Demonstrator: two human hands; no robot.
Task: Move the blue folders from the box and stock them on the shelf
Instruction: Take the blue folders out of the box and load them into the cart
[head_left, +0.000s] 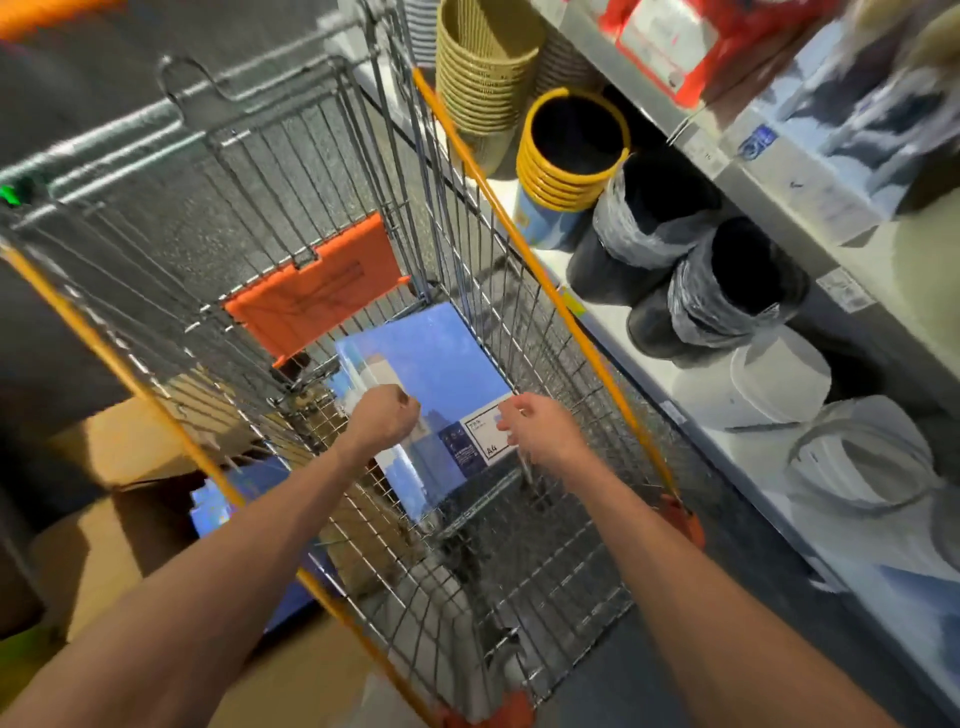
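Lifting the glossy blue plastic folder pack (436, 374) clear of the silver wire shopping cart (311, 156) looks like the step in hand. The pack stands tilted inside the cart's basket, held at its near edge by both hands. The left hand (384, 421) has its grip curled round the pack's left side. The right hand (540, 431) pinches the corner by the white A4 label, though blur hides the fingertips. Best to level both holds, raise it straight past the wires, then swing right toward the grey metal shelf (727, 452). More blue folders (218, 504) sit in the brown cardboard box (119, 467) on the left.
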